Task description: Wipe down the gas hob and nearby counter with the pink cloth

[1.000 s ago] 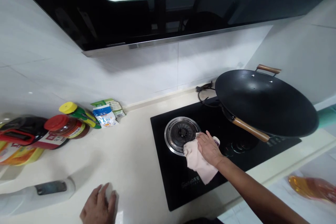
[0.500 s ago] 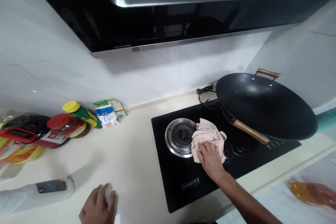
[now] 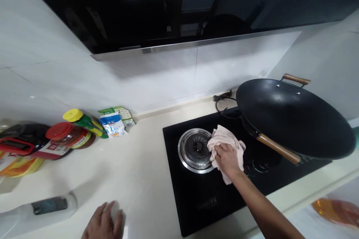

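A pale pink cloth (image 3: 230, 145) lies bunched on the black glass cooktop (image 3: 196, 201), against the right side of the round burner (image 3: 196, 150). My right hand (image 3: 227, 160) presses down on this cloth with its fingers curled into the fabric. On the pale countertop (image 3: 140, 171), left of the cooktop, my left hand (image 3: 104, 222) rests with the fingers apart and nothing in them; its wrist is out of view. A large black wok (image 3: 294, 119) with wooden handles sits on the cooktop's right part.
A range hood (image 3: 182, 18) hangs low over the cooktop. Along the left wall stand a red-lidded jar (image 3: 70, 134), a yellow-capped bottle (image 3: 85, 122), seasoning packets (image 3: 113, 122) and a dark bottle (image 3: 25, 138). A white bottle-like object (image 3: 39, 211) lies near my left hand.
My right hand has shifted the cloth slightly, and its lower edge now hangs nearer the front of the cooktop. The view has moved a little; my left hand stays on the countertop.
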The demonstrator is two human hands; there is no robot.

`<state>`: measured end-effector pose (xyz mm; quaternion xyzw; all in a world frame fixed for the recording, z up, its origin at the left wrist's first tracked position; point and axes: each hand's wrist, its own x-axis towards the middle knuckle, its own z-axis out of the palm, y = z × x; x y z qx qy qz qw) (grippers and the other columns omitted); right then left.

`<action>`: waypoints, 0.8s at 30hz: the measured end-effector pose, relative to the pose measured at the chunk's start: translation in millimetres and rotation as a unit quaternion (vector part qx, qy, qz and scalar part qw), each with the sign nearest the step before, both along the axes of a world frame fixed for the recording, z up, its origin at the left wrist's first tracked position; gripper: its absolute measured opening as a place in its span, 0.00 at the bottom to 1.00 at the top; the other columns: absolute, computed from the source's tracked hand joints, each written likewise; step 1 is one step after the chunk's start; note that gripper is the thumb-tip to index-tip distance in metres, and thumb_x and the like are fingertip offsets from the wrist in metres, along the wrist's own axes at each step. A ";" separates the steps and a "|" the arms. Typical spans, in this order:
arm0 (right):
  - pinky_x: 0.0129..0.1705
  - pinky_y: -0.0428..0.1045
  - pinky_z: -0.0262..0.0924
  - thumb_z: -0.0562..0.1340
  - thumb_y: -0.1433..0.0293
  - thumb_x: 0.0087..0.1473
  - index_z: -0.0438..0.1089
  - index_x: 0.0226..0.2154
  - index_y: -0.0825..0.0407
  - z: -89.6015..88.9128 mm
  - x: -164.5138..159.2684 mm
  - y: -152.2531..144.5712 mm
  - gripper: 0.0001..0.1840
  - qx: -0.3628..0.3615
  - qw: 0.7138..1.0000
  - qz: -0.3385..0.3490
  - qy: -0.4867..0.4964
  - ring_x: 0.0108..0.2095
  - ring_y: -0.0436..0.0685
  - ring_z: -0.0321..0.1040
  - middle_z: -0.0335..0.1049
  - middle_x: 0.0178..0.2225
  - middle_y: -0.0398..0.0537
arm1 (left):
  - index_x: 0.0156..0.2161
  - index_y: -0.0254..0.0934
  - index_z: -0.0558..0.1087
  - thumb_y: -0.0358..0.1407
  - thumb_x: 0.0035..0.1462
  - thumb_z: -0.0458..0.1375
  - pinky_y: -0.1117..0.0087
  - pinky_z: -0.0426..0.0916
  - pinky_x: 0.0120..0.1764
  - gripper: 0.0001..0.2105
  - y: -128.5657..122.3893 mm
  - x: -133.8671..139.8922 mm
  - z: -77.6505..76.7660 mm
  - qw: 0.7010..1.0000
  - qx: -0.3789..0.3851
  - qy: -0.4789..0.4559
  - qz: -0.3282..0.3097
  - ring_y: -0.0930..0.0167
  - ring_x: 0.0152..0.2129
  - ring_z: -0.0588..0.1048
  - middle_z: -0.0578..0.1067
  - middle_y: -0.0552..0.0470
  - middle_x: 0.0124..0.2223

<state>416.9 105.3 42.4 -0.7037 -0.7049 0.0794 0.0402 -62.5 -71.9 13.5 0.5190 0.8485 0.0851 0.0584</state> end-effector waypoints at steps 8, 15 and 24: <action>0.52 0.54 0.52 0.59 0.73 0.62 0.80 0.44 0.45 14.0 2.0 59.3 0.15 -0.031 0.999 0.023 -0.030 0.53 0.62 0.65 0.77 0.49 0.50 | 0.59 0.39 0.68 0.53 0.64 0.40 0.43 0.57 0.64 0.29 -1.4 -2.9 -3.2 1.000 -0.010 0.008 -0.015 0.54 0.68 0.59 0.67 0.38 0.65; 0.58 0.59 0.52 0.58 0.68 0.65 0.79 0.44 0.48 29.1 -30.4 107.6 0.13 -0.048 0.996 0.062 -0.044 0.58 0.64 0.63 0.76 0.51 0.55 | 0.59 0.38 0.68 0.53 0.64 0.38 0.43 0.57 0.65 0.30 0.3 0.4 -0.3 1.000 -0.016 0.012 -0.008 0.54 0.68 0.59 0.67 0.37 0.65; 0.58 0.57 0.49 0.55 0.69 0.66 0.78 0.49 0.45 35.6 -32.3 100.3 0.17 -0.043 0.993 0.108 -0.004 0.58 0.62 0.63 0.75 0.54 0.54 | 0.60 0.39 0.66 0.54 0.64 0.36 0.42 0.56 0.65 0.31 2.3 2.8 4.3 1.000 -0.021 -0.003 0.000 0.54 0.68 0.58 0.65 0.37 0.66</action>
